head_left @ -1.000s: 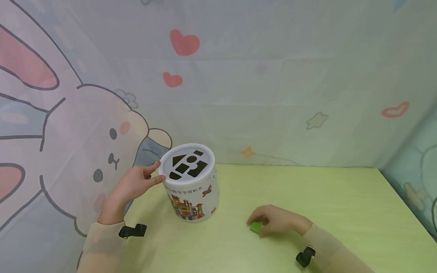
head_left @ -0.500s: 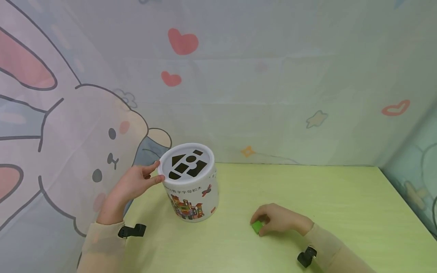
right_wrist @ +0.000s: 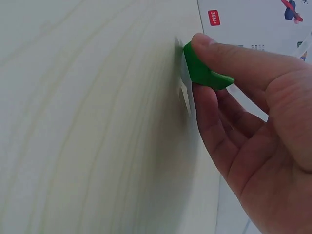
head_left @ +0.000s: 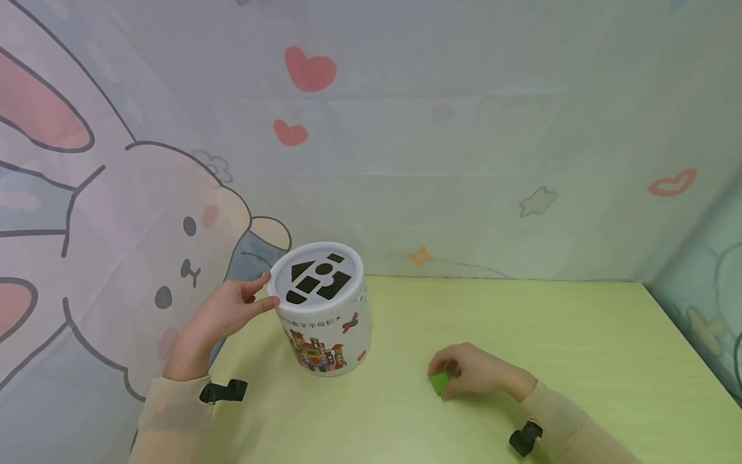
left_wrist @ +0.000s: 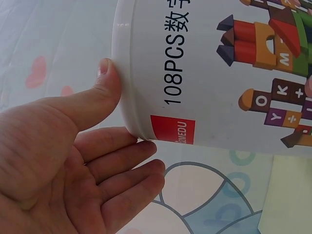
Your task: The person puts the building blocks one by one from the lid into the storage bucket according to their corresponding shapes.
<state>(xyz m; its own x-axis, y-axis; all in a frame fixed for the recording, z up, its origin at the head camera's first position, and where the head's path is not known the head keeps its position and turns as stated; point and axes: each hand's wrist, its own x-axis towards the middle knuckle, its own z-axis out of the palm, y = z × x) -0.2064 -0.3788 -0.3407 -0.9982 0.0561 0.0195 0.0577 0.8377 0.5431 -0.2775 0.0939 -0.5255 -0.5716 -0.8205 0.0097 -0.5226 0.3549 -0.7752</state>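
A white cylindrical toy-block bucket [head_left: 324, 338], its lid [head_left: 281, 277] cut with several shaped holes, stands left of the middle of the table. At the lid's left rim rests my left hand [head_left: 232, 308], with thumb and index finger spread along the edge. The left wrist view shows the thumb [left_wrist: 105, 80] against the rim and the other fingers loosely extended below it. My right hand [head_left: 472, 370] pinches a small green block [right_wrist: 202, 70] between thumb and fingers, close over the table. One edge of this block curves inward; my fingers hide part of it.
The pale green table [head_left: 522, 322] reaches back to a cloth backdrop [head_left: 464, 129] printed with a rabbit and hearts. A second cloth [head_left: 713, 270] hangs along the right side. Both wrists wear small black cameras.
My right hand has shifted slightly to the right, and the green block has turned and tilted in its fingers. The left hand and the bucket keep their places.
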